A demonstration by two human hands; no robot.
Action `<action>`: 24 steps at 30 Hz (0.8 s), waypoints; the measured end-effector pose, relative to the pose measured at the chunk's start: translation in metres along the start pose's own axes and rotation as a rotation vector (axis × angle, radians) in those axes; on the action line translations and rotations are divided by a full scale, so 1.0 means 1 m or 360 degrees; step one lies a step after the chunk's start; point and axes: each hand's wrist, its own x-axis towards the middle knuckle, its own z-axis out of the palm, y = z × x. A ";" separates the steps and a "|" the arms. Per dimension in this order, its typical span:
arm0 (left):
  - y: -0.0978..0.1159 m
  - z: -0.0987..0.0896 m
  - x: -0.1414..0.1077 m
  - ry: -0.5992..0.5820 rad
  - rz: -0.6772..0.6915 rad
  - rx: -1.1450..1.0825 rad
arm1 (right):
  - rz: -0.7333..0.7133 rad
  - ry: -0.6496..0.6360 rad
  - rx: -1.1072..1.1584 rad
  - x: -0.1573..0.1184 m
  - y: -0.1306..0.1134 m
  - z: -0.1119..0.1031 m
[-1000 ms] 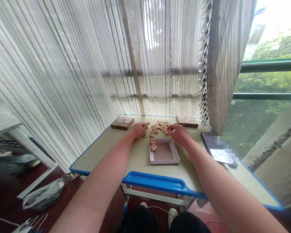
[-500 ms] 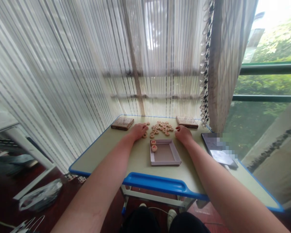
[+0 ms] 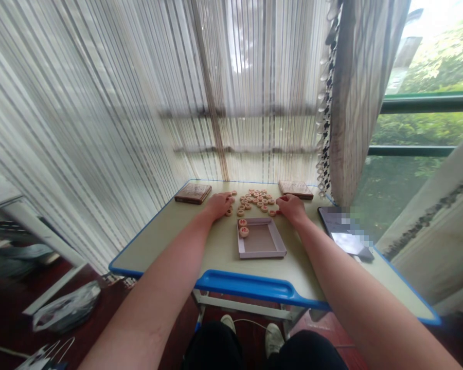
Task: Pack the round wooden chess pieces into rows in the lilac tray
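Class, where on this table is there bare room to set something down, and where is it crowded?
Bare: the left side of the table, between the left brown case and left forearm; a narrow strip between the open box and blue tray; the front-right corner, between tablet and right forearm. Crowded: between left hand and right hand, with round pieces.

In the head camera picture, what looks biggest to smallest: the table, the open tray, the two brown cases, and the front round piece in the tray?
1. Table
2. Open tray
3. Left brown case and right brown case: too alike to rank
4. Front round piece
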 end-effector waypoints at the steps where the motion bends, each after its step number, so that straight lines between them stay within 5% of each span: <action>1: 0.000 0.000 0.000 0.0004 -0.0009 0.0010 | -0.0033 0.0020 0.0033 0.000 0.001 0.002; 7: 0.003 0.002 -0.001 -0.0001 0.0134 0.0121 | -0.0432 0.0230 0.0037 0.004 0.007 0.017; 16: -0.005 0.006 0.005 0.0047 0.0201 -0.0023 | -0.0401 0.0211 0.0024 0.010 0.016 0.013; 22: -0.016 0.008 0.011 0.0158 0.0098 -0.0121 | -0.0504 0.0154 -0.0609 0.048 0.001 0.020; 24: -0.018 0.010 0.013 0.0191 0.0039 -0.0164 | -0.0469 -0.0030 -0.0677 0.067 -0.011 0.030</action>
